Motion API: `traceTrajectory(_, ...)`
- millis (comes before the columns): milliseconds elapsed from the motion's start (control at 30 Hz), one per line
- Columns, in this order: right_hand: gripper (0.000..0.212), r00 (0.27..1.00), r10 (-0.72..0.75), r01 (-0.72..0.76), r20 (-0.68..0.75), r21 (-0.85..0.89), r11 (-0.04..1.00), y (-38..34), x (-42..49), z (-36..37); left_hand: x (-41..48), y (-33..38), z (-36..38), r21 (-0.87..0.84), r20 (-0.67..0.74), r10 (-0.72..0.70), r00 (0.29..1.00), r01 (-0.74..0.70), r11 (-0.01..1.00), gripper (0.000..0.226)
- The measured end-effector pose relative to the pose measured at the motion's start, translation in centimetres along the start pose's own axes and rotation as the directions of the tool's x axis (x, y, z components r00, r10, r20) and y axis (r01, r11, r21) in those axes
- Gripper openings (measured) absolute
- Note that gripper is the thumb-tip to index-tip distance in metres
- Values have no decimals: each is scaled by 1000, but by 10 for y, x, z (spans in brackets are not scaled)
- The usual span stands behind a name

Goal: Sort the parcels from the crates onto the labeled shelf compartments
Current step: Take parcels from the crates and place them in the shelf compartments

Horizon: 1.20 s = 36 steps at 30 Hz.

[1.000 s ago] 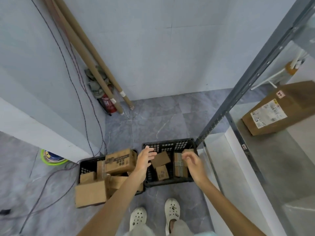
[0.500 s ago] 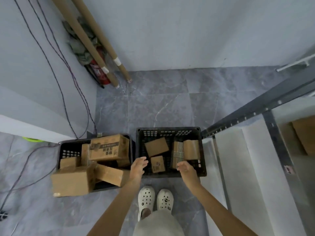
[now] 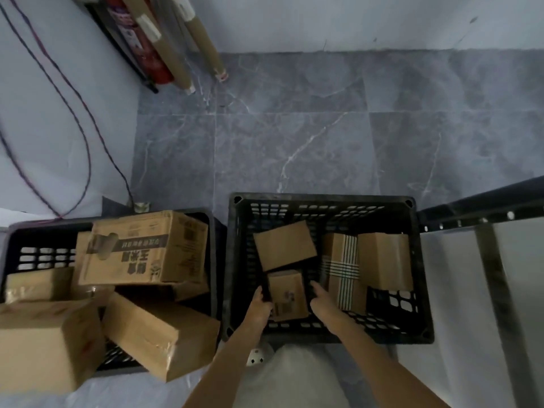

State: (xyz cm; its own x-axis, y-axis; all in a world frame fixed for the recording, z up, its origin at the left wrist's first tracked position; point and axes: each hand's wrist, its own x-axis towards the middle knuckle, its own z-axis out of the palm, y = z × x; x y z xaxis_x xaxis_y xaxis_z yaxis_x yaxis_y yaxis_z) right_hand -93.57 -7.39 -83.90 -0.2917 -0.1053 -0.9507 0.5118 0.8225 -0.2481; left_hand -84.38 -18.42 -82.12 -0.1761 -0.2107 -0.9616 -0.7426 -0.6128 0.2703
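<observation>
**Both hands now down inside the right-hand crate, on the small parcel**

Since the earlier frame, both hands have dropped from above the near rim to the crate's floor, and the camera has come closer over the crates.

Left hand (image 3: 259, 304): fingers curled onto the left edge of the small parcel (image 3: 287, 293). Right hand (image 3: 321, 299): fingers bent against the parcel's right edge. The parcel is clasped between the two hands and lies flat near the crate's front wall; the fingertips are lost in shadow.

Left crate (image 3: 44, 248), black plastic: heaped above its rim with cartons. A printed carton (image 3: 144, 248) sits on top, and two plain cartons overhang the near side.

Right crate (image 3: 323, 199), black plastic: holds the small parcel, a tilted plain parcel (image 3: 284, 245) just behind it, a stripe-taped parcel (image 3: 341, 269), and a plain parcel (image 3: 385, 260) at the right.

Shelf frame (image 3: 485, 207): stands just beside the right crate.
</observation>
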Motion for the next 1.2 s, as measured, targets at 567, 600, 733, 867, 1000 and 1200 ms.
traceTrajectory(567, 16, 974, -137, 211, -183, 491, 845, -75, -238, -55, -225, 102, -6, 2, 40, 70, 997, -70, 998, 18)
traceTrajectory(600, 21, 956, -184, 276, -229, 485, 830, -86, -267, -61, -255, 114, -4, -16, 27, 97, 995, -96, 995, 17)
traceTrajectory(733, 26, 828, -408, 540, -385, 347, 767, -138, -387, -88, -372, 171, 3, -165, -56, 213, 975, -220, 962, 21)
traceTrajectory(867, 35, 750, -512, 649, -419, 316, 692, -191, -487, -118, -474, 218, -1, -201, -166, 392, 905, -420, 885, 33)
traceTrajectory(1000, 26, 615, -602, 777, -509, 266, 570, -224, -571, -140, -565, 254, -10, -242, -133, 536, 834, -552, 798, 36)
traceTrajectory(1200, 21, 367, -669, 923, -647, 165, 347, -236, -668, -148, -641, 272, -26, -396, 103, 708, 698, -625, 673, 74)
